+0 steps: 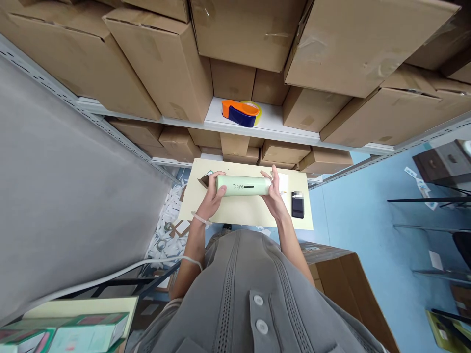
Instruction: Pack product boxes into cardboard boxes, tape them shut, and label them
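Pale green and smooth-looking, the tube (pixel 243 186) is held almost level between the two hands, above the cream table (pixel 239 213). The left hand (pixel 213 193) is closed around one end, with its thumb on the front. The right hand (pixel 273 193) grips the other end, some of its fingers spread. I judge the tube stiff, rather light, maybe a little slippery; its contents I cannot tell. Because it is long and round, both ends seem good places for holding.

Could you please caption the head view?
Left hand and right hand hold a pale green cylindrical container over a cream rectangular tabletop.
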Motion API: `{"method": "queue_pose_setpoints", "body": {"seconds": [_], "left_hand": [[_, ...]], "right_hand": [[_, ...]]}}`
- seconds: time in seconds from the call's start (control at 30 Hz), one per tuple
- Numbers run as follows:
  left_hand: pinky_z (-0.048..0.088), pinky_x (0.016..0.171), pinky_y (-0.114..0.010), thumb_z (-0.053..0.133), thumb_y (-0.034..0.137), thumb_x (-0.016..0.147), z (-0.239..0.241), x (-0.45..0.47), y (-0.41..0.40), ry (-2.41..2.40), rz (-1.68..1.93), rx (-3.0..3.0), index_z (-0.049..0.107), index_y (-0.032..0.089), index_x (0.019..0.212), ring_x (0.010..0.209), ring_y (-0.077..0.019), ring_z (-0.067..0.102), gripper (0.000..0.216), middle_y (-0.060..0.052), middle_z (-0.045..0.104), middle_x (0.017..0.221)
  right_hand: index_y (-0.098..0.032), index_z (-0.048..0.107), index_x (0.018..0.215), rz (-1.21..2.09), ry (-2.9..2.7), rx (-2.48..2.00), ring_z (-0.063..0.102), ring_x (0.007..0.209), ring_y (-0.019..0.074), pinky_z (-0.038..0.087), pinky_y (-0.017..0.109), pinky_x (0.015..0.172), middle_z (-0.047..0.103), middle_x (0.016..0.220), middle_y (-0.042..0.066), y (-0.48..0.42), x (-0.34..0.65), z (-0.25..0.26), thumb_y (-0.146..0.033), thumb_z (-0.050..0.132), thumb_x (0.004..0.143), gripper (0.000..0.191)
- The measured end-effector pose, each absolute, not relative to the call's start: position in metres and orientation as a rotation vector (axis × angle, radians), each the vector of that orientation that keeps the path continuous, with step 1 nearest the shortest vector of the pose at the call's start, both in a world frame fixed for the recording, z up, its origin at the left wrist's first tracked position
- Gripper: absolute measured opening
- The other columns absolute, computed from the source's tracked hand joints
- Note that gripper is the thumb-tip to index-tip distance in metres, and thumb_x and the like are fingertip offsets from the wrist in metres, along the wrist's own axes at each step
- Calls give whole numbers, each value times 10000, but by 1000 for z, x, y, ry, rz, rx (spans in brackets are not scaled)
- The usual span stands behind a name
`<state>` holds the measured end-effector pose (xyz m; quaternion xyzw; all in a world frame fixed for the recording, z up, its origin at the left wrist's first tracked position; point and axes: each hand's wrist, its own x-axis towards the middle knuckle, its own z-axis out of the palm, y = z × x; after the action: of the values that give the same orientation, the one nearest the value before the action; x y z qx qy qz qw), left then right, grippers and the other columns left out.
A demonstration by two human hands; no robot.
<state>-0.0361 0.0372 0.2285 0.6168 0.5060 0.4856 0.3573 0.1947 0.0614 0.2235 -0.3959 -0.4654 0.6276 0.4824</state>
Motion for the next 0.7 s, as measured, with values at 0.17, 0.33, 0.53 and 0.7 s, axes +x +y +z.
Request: {"method": "queue_pose_setpoints", "body": {"seconds": [0.17,0.33,0.53,0.7], "left_hand": [[367,1032,-394,392,615,910,224,-36,34,1301,1294,1677,370,231,1270,1187,-264,430,527,-113,434,1211],[373,1016,-391,385,606,916,224,-34,32,1256,1309,1699,349,232,1265,1156,-254,437,513,-113,421,1205],[373,1014,-409,329,571,936,206,-31,29,1263,1255,1680,320,228,1264,1160,-255,438,474,-116,408,1224],[366,1022,-413,288,462,946,193,-24,26,1295,1198,1623,335,216,1271,1184,-255,426,410,-120,410,1259]], "right_hand": [[-457,111,1524,1469,-1124,-980,551,1168,221,519,386,871,305,1565,72,62,192,228,-718,492,841,824],[-462,-33,1527,1351,-1213,-1020,520,1263,235,462,454,989,301,1566,64,62,195,231,-698,456,875,849],[-386,-220,1508,1125,-1518,-1098,335,1423,219,264,512,1154,324,1559,74,61,205,228,-684,464,884,972],[-365,-88,1545,1063,-1564,-1114,295,1445,208,192,527,1180,469,1455,76,56,215,229,-600,487,914,886]]}}
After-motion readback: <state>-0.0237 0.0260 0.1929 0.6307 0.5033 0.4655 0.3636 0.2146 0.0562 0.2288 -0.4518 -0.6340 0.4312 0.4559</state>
